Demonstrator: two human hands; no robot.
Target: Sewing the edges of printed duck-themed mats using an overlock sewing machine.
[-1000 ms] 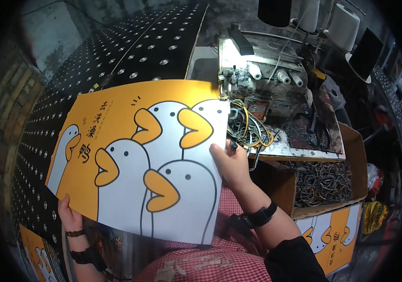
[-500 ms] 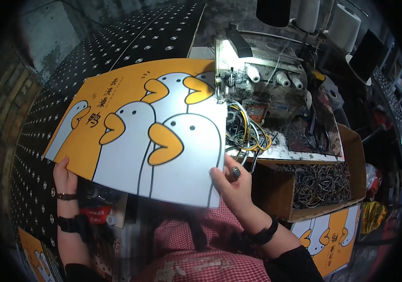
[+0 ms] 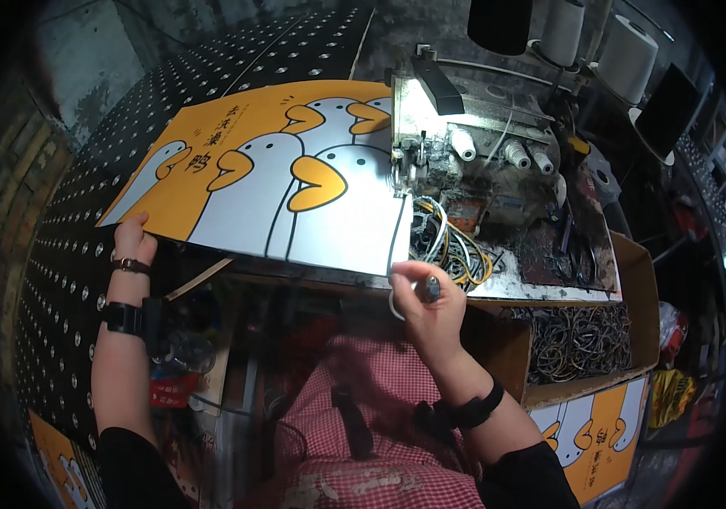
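Observation:
A flat printed mat [image 3: 235, 216], orange with white cartoon ducks, reaches under the head of a grimy overlock sewing machine [image 3: 498, 178]. My left hand [image 3: 135, 240] is closed on the mat's near left edge. At its near right corner is my right hand [image 3: 437, 318], with thumb and forefinger pinched by the edge. A small tool with a round metal end [image 3: 432, 289] pokes out of that fist; its other end is hidden. A thin pale strip [image 3: 394, 304] curls beside those fingers. The machine's lamp shines on the mat's right side.
Tangled trimmings [image 3: 452, 246] lie beside the machine. A cardboard box [image 3: 498, 348] of more offcuts stands at right, with another duck mat [image 3: 605, 441] below. Thread cones [image 3: 626, 55] stand at the back. A dark studded table [image 3: 66, 254] extends left.
The mat and both hands have moved away from me, the mat's right side now lying along the machine. The pale strip has come into view by my right hand.

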